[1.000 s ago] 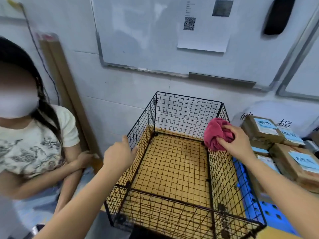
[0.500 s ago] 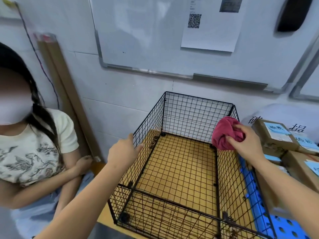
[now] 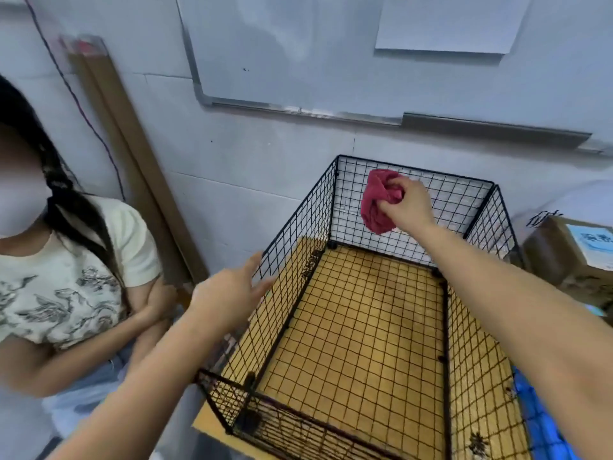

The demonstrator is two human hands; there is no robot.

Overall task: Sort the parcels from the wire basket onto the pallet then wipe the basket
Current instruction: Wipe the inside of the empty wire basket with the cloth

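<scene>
1 black wire basket (image 3: pixel 292 263) is seen in the lower centre and right of the frame, set on a yellowish wooden surface (image 3: pixel 365 320) that shows through its mesh floor. No parcels are seen inside it. A bunched red cloth (image 3: pixel 376 207) is gripped by the right hand (image 3: pixel 409 207), fingers and thumb curled round it, in front of the basket's back wall just below the top rim; whether the cloth is pressed onto the wire cannot be told. The left hand (image 3: pixel 229 293) is held at the upper edge of the basket's left wall with fingers stretched out and nothing grasped; motion blur hides whether the fingertips touch the wire.

At the right edge, 1 cardboard parcel (image 3: pixel 564 260) with a pale blue label is visible just beyond the basket, and a strip of blue pallet (image 3: pixel 544 423) is seen in the lower right corner. A seated person (image 3: pixel 66 287) in a pale printed top is placed at the left edge. Long cardboard lengths (image 3: pixel 132 154) are leaned on the wall behind, and a whiteboard (image 3: pixel 298 44) bearing 1 sheet of paper (image 3: pixel 447 24) is mounted across the top.
</scene>
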